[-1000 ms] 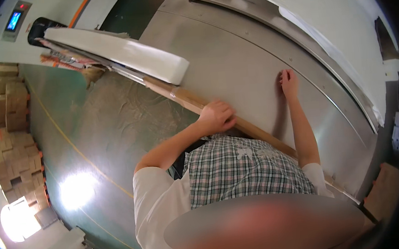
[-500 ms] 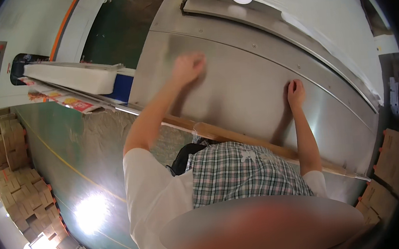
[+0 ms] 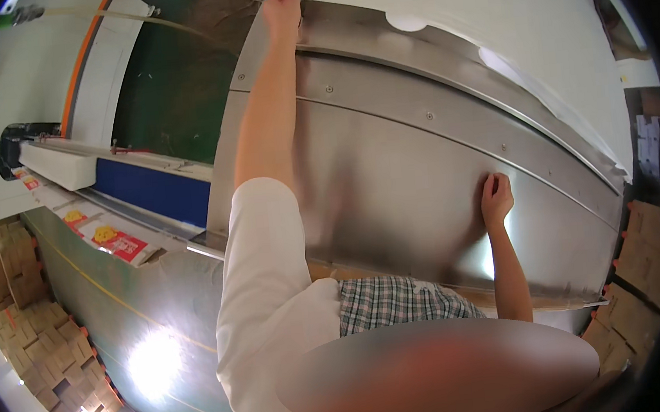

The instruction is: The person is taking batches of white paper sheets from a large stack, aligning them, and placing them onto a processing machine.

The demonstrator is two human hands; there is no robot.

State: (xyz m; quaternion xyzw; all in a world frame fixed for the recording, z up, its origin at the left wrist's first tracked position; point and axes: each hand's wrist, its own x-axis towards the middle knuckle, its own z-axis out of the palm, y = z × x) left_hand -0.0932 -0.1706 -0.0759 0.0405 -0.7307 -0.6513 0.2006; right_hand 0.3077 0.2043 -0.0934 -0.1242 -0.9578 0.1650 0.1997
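The worktop (image 3: pixel 399 192) lies directly in front of the person, spanning from the left hand to the right side of the view. Its surface is grey brushed metal with blurred reflections and a bright glare patch near the right forearm. A thin seam runs lengthwise across it; beyond the seam is a band fitted with spaced screws (image 3: pixel 430 116). A raised metal ledge borders the far side, below a white cover (image 3: pixel 469 5) whose lower edge has a rounded tab. A brown edge strip (image 3: pixel 475 297) runs along the near side.

Left hand (image 3: pixel 283 10): extended to the far left end of the worktop, beside the end of the white cover. Fingers are curled; whether they pinch anything cannot be told. Right hand (image 3: pixel 497 199): over the right part of the worktop, fingers bent inward; contact and grip cannot be confirmed.

Changes from the earlier frames: the left hand was first at the near edge, then over the left part of the worktop; it is now at the far end with the arm stretched out. The right hand remains over the right part. At left, the white bar (image 3: pixel 60 167) shows a shorter length, and more of the blue strip (image 3: pixel 152 192) and the printed sheets (image 3: pixel 101 232) is exposed.
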